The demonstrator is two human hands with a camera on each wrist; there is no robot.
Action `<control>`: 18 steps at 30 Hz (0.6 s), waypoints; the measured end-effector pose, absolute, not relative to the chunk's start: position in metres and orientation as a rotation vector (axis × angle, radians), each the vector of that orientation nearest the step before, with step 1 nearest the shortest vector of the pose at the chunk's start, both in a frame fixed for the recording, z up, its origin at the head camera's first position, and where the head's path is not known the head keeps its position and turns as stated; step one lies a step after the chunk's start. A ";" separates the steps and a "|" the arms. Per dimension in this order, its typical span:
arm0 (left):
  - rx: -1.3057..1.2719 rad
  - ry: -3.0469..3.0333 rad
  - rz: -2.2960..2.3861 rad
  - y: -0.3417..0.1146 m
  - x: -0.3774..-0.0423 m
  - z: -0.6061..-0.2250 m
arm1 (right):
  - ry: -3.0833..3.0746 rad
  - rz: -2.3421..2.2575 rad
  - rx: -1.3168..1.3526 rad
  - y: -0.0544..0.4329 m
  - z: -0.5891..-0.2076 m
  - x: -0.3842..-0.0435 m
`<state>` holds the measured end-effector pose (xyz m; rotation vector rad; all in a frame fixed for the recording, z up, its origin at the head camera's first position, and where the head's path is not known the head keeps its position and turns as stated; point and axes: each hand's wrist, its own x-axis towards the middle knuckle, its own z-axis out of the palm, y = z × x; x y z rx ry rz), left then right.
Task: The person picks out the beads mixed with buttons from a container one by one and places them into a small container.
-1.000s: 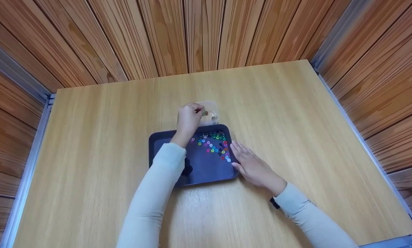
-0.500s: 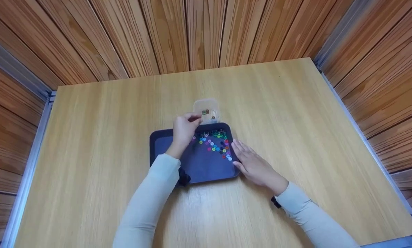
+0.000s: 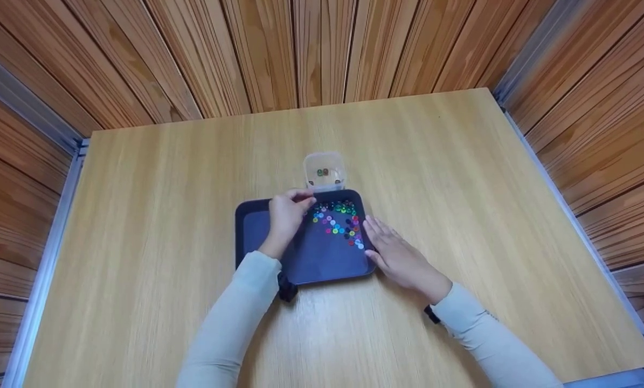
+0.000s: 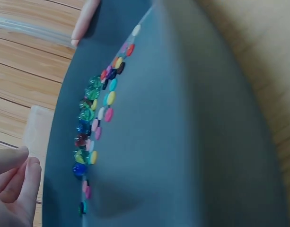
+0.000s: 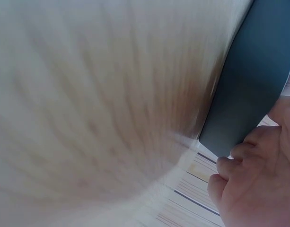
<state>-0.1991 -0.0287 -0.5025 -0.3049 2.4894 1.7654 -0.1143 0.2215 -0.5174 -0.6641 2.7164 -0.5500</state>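
A dark blue tray (image 3: 327, 264) holds colourful buttons (image 3: 334, 230) and glass marbles (image 4: 86, 114), gathered toward its far right part. Over the tray's far side hovers my left hand (image 3: 286, 215), thumb and fingertips close together. In the left wrist view nothing shows between the fingers (image 4: 30, 187). Just behind the tray stands a small clear plastic container (image 3: 324, 160) with several marbles inside. My right hand (image 3: 400, 258) lies along the tray's right rim, fingers extended. Its fingertips (image 5: 225, 165) touch the tray's outer wall in the right wrist view.
The wooden table (image 3: 154, 226) carries the tray and container near its middle. Wood-panelled walls (image 3: 268, 54) with metal frame posts (image 3: 36, 102) enclose it at the back and sides.
My left hand has drawn back from the container to over the tray's far side, uncovering the container and another dark marble in it. My right hand stays at the tray's rim.
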 end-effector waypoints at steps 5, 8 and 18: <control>-0.289 2.492 1.723 -0.027 -0.197 -0.512 | 2.724 -0.547 -0.666 0.221 -0.518 -0.115; -0.296 2.504 1.703 -0.025 -0.196 -0.518 | 2.728 -0.570 -0.679 0.221 -0.518 -0.115; -0.262 2.549 1.645 -0.020 -0.195 -0.528 | 2.721 -0.560 -0.668 0.220 -0.518 -0.114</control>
